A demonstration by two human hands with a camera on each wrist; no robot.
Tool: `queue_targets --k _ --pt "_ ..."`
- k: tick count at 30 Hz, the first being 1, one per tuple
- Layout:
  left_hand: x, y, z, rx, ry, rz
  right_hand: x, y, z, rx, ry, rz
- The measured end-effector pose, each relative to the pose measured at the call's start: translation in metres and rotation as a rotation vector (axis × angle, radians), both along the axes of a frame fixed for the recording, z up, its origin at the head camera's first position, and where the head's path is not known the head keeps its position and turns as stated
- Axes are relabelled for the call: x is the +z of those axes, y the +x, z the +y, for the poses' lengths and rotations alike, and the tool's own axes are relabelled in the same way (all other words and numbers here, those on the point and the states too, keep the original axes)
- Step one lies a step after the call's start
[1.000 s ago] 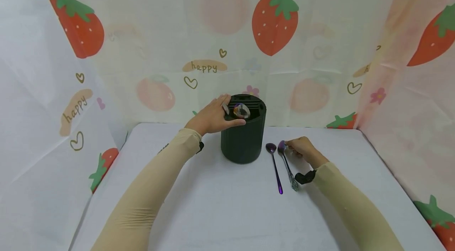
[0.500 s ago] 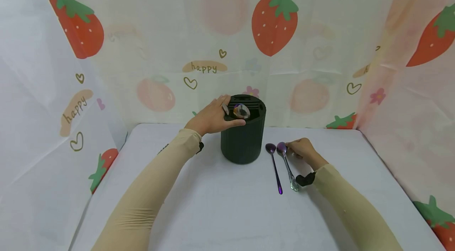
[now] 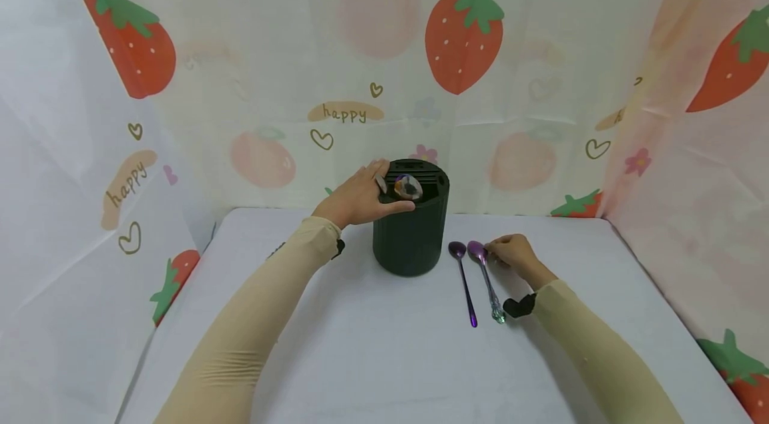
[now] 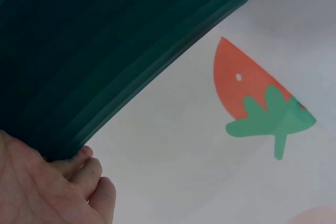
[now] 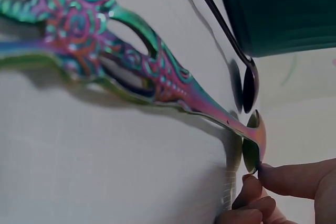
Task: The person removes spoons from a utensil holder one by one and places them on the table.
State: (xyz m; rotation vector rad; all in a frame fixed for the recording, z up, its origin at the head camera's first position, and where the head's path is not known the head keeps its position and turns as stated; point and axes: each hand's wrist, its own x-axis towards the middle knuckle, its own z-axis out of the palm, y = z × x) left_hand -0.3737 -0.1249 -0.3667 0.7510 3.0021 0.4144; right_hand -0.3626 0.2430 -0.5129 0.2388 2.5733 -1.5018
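Note:
My left hand [image 3: 358, 195] grips the left side of the rim of a dark green utensil holder [image 3: 411, 244], thumb along the front. In the left wrist view, fingertips [image 4: 86, 153] curl at the holder's edge. A shiny utensil head [image 3: 408, 187] shows inside the opening, and a thin silvery piece [image 3: 381, 184] stands beside the fingers. To the right, my right hand [image 3: 512, 252] pinches the bowl edge of an iridescent spoon [image 5: 178, 85] with an ornate openwork handle, between thumb and forefinger. Left of it lies a slimmer purple spoon [image 3: 465, 287], roughly parallel.
A white cloth [image 3: 384, 357] covers the table. Behind it and at both sides hang pale curtains [image 3: 276, 63] printed with strawberries. The holder stands near the table's back edge. Part of a dark patterned thing [image 3: 276, 250] shows behind the left forearm.
My right hand has shifted very slightly toward me, and the ornate spoon's bowl has tilted, now looking lighter purple. The left hand, holder and slim spoon stay where they were.

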Motion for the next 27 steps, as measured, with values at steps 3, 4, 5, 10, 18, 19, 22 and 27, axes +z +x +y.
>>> queue_targets --k 3,4,5,10,18,19,22,27 --pt "0.001 0.001 0.001 -0.006 0.003 -0.002 0.0 0.001 0.0 -0.01 0.011 -0.006" --pt "0.002 0.001 0.001 -0.007 0.0 -0.002 -0.001 0.001 0.001 -0.012 0.012 -0.01" --pt "0.002 0.001 0.001 -0.007 0.001 -0.003 -0.001 0.001 0.001 -0.013 0.013 -0.009" --pt "0.002 0.001 0.001 -0.005 -0.011 0.001 -0.001 0.001 0.001 -0.013 0.001 0.006" --pt "0.0 0.0 0.001 0.004 -0.02 0.004 0.007 0.0 -0.003 0.019 0.036 0.113" --pt "0.0 0.0 0.001 0.005 -0.023 0.003 0.009 0.001 -0.004 0.024 0.042 0.134" --pt "-0.001 0.0 0.001 0.008 -0.033 -0.002 0.017 0.002 -0.009 0.038 0.073 0.214" --pt "0.0 0.001 0.001 0.01 -0.036 -0.008 0.034 0.006 -0.018 0.059 0.111 0.334"
